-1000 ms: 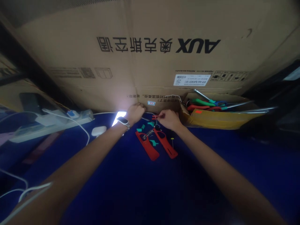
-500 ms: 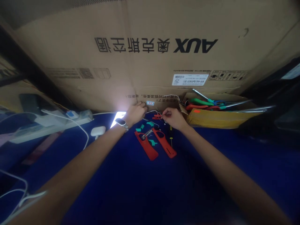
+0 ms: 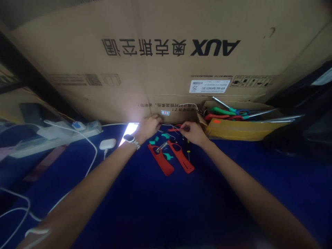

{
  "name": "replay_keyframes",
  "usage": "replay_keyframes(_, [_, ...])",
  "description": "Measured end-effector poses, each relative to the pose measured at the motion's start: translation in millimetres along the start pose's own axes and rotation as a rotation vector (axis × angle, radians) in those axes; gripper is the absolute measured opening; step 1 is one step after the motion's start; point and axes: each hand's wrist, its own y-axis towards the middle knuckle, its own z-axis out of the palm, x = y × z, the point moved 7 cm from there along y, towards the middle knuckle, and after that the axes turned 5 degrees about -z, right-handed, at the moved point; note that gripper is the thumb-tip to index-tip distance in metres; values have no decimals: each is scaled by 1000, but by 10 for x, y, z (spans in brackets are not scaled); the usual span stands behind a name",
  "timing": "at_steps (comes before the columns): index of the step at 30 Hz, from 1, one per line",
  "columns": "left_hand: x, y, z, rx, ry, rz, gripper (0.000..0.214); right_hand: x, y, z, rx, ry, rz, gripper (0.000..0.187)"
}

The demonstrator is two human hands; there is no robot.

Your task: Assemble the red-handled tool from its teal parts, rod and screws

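My left hand (image 3: 149, 127), with a band on its wrist, is at the foot of the cardboard box. Its fingers are curled together; what they hold, if anything, is hidden. A thin white wire (image 3: 169, 125) runs between the hands, and my right hand (image 3: 192, 133) pinches its end at the fingertips. Below lie two red plastic shell halves (image 3: 163, 162) with finger holes, several green plastic pieces (image 3: 168, 156) and a small clear and metal cylinder (image 3: 162, 147). A small red part (image 3: 174, 129) rests near my right fingertips. Under that hand is a screwdriver (image 3: 188, 152) with yellow on it.
A large cardboard box (image 3: 160, 76) walls off the back. At right stands a yellow-taped carton (image 3: 249, 130) of hand tools. On the left are a lit phone screen (image 3: 129, 130), a white earphone case (image 3: 108, 143), a power strip (image 3: 85, 131) and loose white cables (image 3: 95, 155).
My left hand has shifted slightly left and down. My right hand stays almost in place, still pinching. The whole view has tilted a little; the parts on the table lie as before.
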Motion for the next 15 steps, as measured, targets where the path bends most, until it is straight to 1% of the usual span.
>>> replay_keyframes(4, [-114, -321, -170, -77, -191, -92, 18, 70, -73, -81, -28, 24, -26, 9])
replay_keyframes(7, [-243, -641, -208, -115, -306, -133, 13, 153, -221, -162, -57, 18, -62, 10])
replay_keyframes(9, [-326, -847, -184, -145, -341, -141, 11, 204, -374, -194, -73, 6, -92, 10])
replay_keyframes(11, [-412, -1015, -115, -146, -347, -129, 12, 261, -556, -194, -86, -35, -142, 10])
replay_keyframes(12, [-459, -1081, -74, -138, -346, -112, 13, 288, -650, -178, -89, -75, -167, 9])
replay_keyframes(15, [-545, -1201, 36, -118, -347, -120, 14, 339, -895, -70, -72, -177, -207, 7])
